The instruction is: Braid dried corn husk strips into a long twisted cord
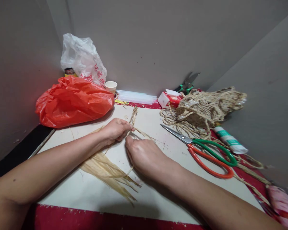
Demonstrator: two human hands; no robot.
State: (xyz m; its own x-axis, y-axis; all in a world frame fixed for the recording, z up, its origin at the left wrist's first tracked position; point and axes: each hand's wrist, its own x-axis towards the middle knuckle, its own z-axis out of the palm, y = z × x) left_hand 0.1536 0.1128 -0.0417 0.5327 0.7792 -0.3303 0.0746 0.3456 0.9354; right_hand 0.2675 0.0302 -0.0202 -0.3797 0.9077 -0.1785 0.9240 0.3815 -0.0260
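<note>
Straw-coloured braid (134, 114) on my screen: my left hand (118, 129) pinches its near end between closed fingertips; my right hand (146, 156) curls palm-down beside it, grip hidden from me; thin and knobbly, the braid reaches the far edge of the white board (147, 119); loose flat strips (103, 166) fan toward the near edge.

Place: craft workshop corner, seemingly
Walls (134, 48): grey, beyond the fingers (127, 127)
Desk (86, 220): dry strips (103, 166) near the fingers
Right of fingers: scissors (187, 139), twisted cord (206, 103)

Gray walls (134, 38) on three sides (back one specked), red tabletop (74, 218)
</note>
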